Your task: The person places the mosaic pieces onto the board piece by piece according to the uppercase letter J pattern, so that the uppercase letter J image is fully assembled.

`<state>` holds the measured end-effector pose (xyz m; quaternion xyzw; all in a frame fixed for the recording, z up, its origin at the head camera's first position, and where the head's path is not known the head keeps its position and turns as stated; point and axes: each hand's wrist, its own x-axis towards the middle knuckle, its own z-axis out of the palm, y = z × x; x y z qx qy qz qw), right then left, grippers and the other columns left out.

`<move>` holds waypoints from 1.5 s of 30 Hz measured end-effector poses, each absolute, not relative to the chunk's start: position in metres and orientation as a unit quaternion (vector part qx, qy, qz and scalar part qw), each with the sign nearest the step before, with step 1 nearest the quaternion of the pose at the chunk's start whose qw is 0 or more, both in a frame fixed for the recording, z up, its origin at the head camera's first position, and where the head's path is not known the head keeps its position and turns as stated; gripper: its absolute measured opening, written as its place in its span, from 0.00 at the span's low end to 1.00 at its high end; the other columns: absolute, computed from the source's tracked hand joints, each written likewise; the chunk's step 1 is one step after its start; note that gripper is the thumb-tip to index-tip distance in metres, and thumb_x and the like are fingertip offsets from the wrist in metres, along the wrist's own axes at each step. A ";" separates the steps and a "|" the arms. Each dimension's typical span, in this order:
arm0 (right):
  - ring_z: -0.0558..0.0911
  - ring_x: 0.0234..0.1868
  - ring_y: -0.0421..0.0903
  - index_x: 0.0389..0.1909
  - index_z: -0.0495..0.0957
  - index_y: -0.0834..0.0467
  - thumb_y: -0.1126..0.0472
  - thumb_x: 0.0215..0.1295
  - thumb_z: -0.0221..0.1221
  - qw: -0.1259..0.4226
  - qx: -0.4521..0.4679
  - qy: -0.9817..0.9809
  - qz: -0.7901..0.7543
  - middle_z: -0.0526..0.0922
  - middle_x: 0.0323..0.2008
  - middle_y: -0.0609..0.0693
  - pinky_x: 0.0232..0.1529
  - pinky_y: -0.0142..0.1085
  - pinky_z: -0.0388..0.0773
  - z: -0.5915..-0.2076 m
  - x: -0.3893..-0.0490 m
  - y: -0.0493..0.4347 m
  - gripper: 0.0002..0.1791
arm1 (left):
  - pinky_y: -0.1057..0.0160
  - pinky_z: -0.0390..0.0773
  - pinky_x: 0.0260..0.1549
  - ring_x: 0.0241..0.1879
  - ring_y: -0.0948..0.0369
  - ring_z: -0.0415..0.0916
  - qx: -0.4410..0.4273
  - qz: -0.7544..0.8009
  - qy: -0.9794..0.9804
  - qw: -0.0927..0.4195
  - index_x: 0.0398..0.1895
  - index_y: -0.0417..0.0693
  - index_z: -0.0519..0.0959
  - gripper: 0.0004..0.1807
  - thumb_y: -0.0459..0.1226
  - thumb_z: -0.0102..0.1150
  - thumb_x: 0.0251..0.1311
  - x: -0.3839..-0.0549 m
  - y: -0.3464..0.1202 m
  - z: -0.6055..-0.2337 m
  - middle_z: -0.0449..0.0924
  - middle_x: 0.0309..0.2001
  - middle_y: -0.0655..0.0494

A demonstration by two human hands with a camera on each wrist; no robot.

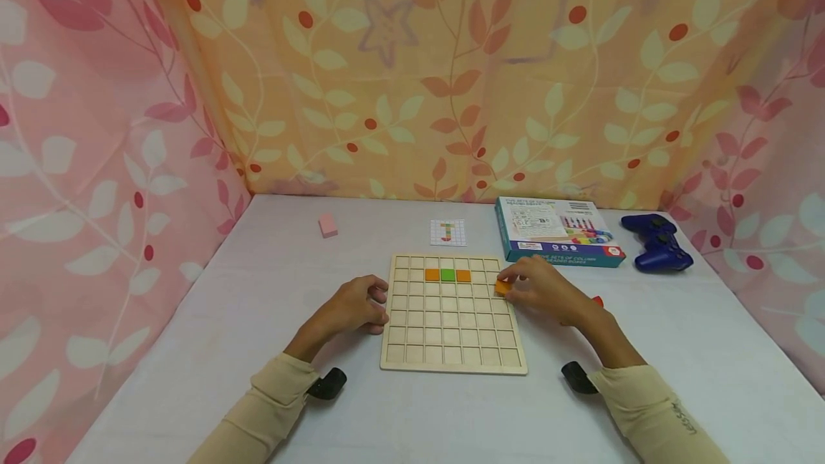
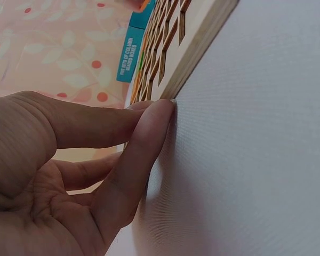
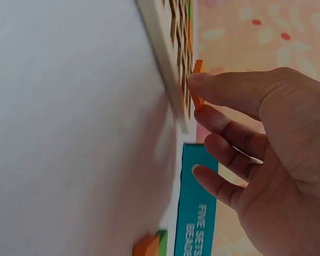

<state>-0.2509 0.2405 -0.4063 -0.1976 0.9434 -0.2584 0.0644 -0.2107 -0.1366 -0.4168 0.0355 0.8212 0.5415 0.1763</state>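
A wooden grid board (image 1: 451, 335) lies on the white table. In its second row from the back sit an orange tile (image 1: 432, 275), a green tile (image 1: 447, 275) and another orange tile (image 1: 463, 276), side by side. My left hand (image 1: 353, 304) holds the board's left edge; the left wrist view has thumb and fingertip meeting at that edge. Over the board's right side, my right hand (image 1: 544, 288) pinches a loose orange square tile (image 3: 198, 85) between thumb and finger, tilted.
A small grid pattern card (image 1: 447, 233) lies behind the board. Around it are a pink block (image 1: 327, 225), a teal-sided beaded-boxes box (image 1: 561, 256) and a blue game controller (image 1: 659, 243). Beyond my right wrist, loose orange and green pieces (image 3: 148, 245) show partly.
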 end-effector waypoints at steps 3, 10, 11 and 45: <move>0.74 0.55 0.52 0.56 0.87 0.55 0.57 0.68 0.71 0.059 -0.215 0.939 -0.262 0.85 0.46 0.48 0.54 0.45 0.77 -0.406 -0.255 0.229 0.17 | 0.61 0.91 0.36 0.38 0.58 0.83 0.037 0.536 0.825 0.175 0.66 0.33 0.74 0.29 0.20 0.67 0.60 -0.211 -0.136 -0.417 0.76 0.53 0.42; 0.75 0.52 0.51 0.55 0.88 0.60 0.58 0.67 0.72 0.065 -0.242 0.930 -0.267 0.87 0.47 0.49 0.50 0.41 0.75 -0.409 -0.265 0.205 0.18 | 0.61 0.91 0.35 0.36 0.58 0.83 0.033 0.534 0.827 0.173 0.65 0.32 0.74 0.29 0.20 0.67 0.59 -0.211 -0.135 -0.416 0.77 0.52 0.43; 0.75 0.52 0.51 0.55 0.88 0.60 0.58 0.67 0.72 0.064 -0.248 0.930 -0.265 0.88 0.47 0.50 0.50 0.41 0.75 -0.410 -0.266 0.202 0.18 | 0.61 0.91 0.35 0.36 0.58 0.83 0.033 0.535 0.827 0.173 0.65 0.32 0.74 0.29 0.20 0.67 0.59 -0.211 -0.135 -0.416 0.77 0.52 0.43; 0.73 0.51 0.49 0.50 0.91 0.57 0.61 0.68 0.70 0.073 -0.297 0.921 -0.242 0.86 0.47 0.48 0.52 0.41 0.74 -0.413 -0.272 0.152 0.12 | 0.61 0.92 0.35 0.39 0.57 0.84 0.035 0.543 0.820 0.178 0.66 0.32 0.73 0.30 0.20 0.67 0.59 -0.210 -0.137 -0.417 0.76 0.53 0.42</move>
